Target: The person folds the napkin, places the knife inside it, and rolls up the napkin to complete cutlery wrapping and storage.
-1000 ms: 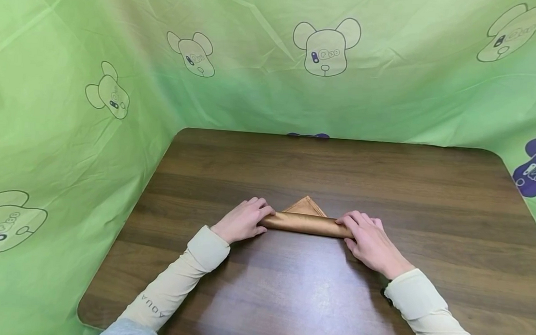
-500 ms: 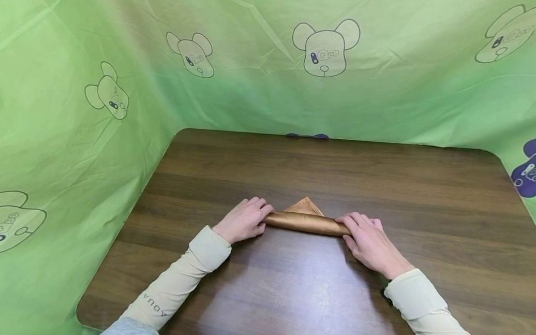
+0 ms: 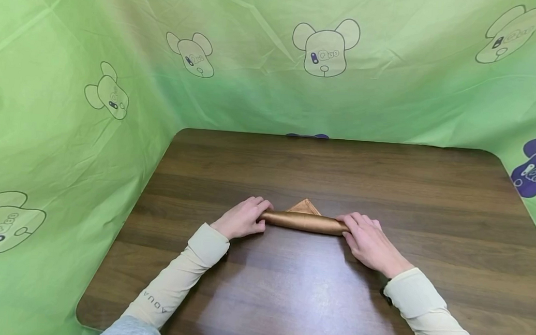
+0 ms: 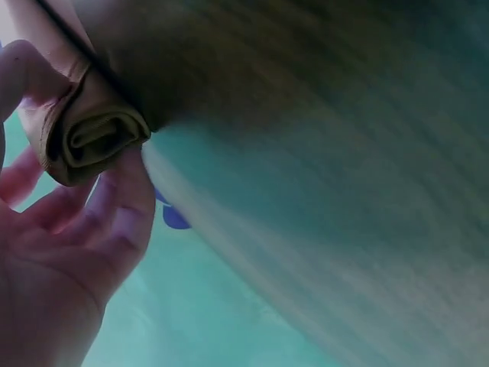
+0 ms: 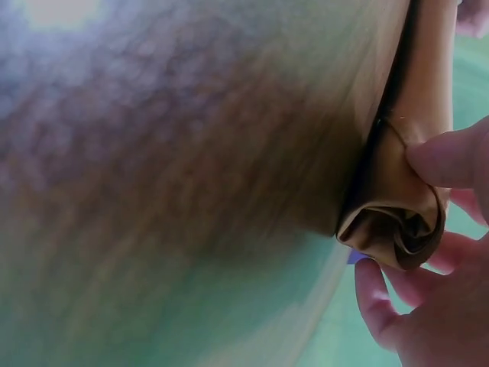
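Note:
A shiny copper-brown cloth [image 3: 303, 222] lies rolled into a tube across the middle of the table, with a flat triangular corner [image 3: 305, 207] sticking out on its far side. My left hand [image 3: 244, 218] holds the tube's left end between thumb and fingers. At the other end, my right hand [image 3: 369, 241] grips it the same way. The left wrist view shows the spiral layers of the roll's end [image 4: 95, 141], with the thumb on one side and fingers on the other. Looser folds show at the right end [image 5: 393, 229] in the right wrist view.
The brown wood-grain table [image 3: 342, 178] has rounded corners and a bright reflection near the front. A green curtain [image 3: 250, 93] printed with bear heads stands behind it and along the left side.
The cloth has been rolled slightly further away from me, so its exposed triangle is a little smaller. Both hands keep to the roll's ends; the left has shifted slightly.

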Demonstrator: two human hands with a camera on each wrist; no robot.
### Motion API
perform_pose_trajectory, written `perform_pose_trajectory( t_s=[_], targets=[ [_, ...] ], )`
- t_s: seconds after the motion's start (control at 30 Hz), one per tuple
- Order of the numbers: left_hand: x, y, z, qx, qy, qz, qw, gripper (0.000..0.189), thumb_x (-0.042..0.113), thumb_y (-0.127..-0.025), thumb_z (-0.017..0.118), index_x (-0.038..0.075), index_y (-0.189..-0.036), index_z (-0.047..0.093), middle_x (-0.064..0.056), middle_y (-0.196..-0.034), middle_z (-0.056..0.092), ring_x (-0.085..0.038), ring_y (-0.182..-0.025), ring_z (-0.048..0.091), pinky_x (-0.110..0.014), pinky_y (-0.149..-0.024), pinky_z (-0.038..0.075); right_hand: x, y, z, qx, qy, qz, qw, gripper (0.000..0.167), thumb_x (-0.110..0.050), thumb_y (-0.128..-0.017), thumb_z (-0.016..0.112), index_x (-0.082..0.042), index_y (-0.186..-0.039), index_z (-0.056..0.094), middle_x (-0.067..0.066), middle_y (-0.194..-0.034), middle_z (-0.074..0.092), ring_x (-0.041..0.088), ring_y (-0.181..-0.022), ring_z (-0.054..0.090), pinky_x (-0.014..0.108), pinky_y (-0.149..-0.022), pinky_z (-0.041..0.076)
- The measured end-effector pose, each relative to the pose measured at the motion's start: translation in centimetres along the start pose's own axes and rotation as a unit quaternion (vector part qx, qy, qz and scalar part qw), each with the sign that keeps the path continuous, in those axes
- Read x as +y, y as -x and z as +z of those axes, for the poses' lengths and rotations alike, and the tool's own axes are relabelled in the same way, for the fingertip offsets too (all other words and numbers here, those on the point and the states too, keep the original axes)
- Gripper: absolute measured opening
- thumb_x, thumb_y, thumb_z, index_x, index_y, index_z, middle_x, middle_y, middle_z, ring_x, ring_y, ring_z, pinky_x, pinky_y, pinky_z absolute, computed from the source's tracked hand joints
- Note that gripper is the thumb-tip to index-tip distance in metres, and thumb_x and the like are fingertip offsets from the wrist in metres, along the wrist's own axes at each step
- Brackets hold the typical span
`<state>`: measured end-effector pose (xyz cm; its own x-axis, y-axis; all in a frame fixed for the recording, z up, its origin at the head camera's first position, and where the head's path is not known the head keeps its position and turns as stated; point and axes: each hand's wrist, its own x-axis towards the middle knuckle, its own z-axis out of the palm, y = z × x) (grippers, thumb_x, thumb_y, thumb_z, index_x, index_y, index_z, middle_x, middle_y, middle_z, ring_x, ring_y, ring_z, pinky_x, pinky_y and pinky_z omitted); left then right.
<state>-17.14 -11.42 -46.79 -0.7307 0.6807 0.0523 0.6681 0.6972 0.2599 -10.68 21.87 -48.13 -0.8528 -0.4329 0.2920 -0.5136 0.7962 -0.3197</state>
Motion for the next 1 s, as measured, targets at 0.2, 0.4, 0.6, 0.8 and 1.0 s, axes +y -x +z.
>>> perform_pose_trajectory(
  t_s=[0.2,0.4,0.6,0.8,1.0],
  targets=[
    [-0.6,-0.1,0.4,-0.002,0.036,-0.019,0.9992,0.031,0.016,-0.084,0.060,0.011,-0.115,0.058,-0.003,-0.106,0.064,-0.021,-0.100,0.058,-0.037,-0.089,0.048,0.0,-0.1,0.0,-0.008,-0.026,0.017,0.9995,0.034,-0.003,-0.087,0.065,-0.009,-0.119,0.059,0.006,-0.105,0.063,0.029,-0.098,0.061,0.037,-0.073,0.036],
    [-0.9,-0.2,0.5,0.015,0.051,-0.034,0.9980,0.030,0.018,-0.084,0.061,0.014,-0.114,0.057,0.000,-0.100,0.065,-0.022,-0.098,0.057,-0.041,-0.085,0.046,0.0,-0.3,-0.1,-0.014,-0.045,0.033,0.9983,0.033,-0.003,-0.088,0.063,-0.010,-0.119,0.059,0.007,-0.107,0.064,0.030,-0.100,0.061,0.039,-0.074,0.034],
    [-1.2,-0.4,0.4,-0.002,0.107,-0.055,0.9928,0.031,0.017,-0.086,0.060,0.014,-0.116,0.055,0.000,-0.090,0.061,-0.019,-0.092,0.056,-0.034,-0.083,0.046,0.0,-0.4,-0.3,-0.026,-0.079,0.052,0.9952,0.032,-0.002,-0.089,0.060,-0.007,-0.120,0.058,0.013,-0.111,0.063,0.032,-0.106,0.061,0.048,-0.079,0.038],
    [-1.3,-0.7,0.0,-0.031,0.176,-0.091,0.9796,0.034,0.014,-0.085,0.060,0.012,-0.119,0.054,0.002,-0.077,0.055,-0.013,-0.070,0.049,-0.025,-0.068,0.041,0.2,-0.6,-0.5,-0.011,-0.127,0.056,0.9903,0.031,0.000,-0.088,0.063,0.000,-0.118,0.058,0.018,-0.111,0.061,0.034,-0.105,0.059,0.053,-0.088,0.045],
    [-1.3,-1.0,-0.6,-0.051,0.240,-0.135,0.9599,0.036,0.012,-0.085,0.062,0.009,-0.120,0.055,-0.002,-0.081,0.057,-0.011,-0.067,0.050,-0.025,-0.066,0.042,0.6,-1.0,-0.8,-0.008,-0.163,0.098,0.9817,0.028,0.000,-0.088,0.063,0.003,-0.116,0.059,0.017,-0.105,0.063,0.023,-0.088,0.054,0.037,-0.076,0.042]
  ],
)
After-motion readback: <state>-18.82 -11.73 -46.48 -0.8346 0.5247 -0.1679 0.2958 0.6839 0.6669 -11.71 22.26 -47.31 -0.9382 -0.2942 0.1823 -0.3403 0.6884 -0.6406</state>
